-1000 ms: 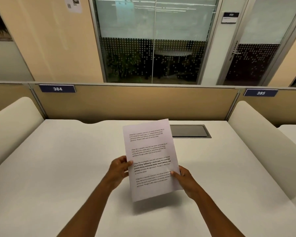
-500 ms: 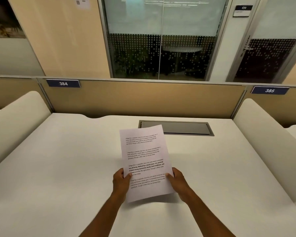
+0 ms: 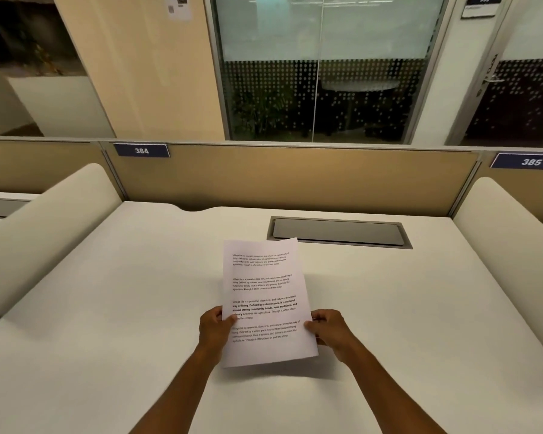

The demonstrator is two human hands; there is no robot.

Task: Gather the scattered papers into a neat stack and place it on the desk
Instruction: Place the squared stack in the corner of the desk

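Note:
A white stack of papers point(image 3: 264, 296) with printed paragraphs is held low over the middle of the white desk point(image 3: 107, 308). My left hand point(image 3: 215, 328) grips its left edge near the bottom, thumb on top of the page. On the right edge, at about the same height, my right hand point(image 3: 329, 332) pinches the stack. The stack lies almost flat, its top edge pointing away from me; whether its bottom edge touches the desk I cannot tell. How many sheets it holds is not visible.
A grey cable hatch point(image 3: 339, 231) is set into the desk just beyond the stack. Cream padded dividers stand at the left point(image 3: 44, 220) and right point(image 3: 508, 239). A tan partition point(image 3: 295, 180) with plates 384 and 385 closes the back.
The stack has come down from a raised, tilted position to lie nearly flat and lower over the desk. Both hands moved down with it and keep their grip on its edges.

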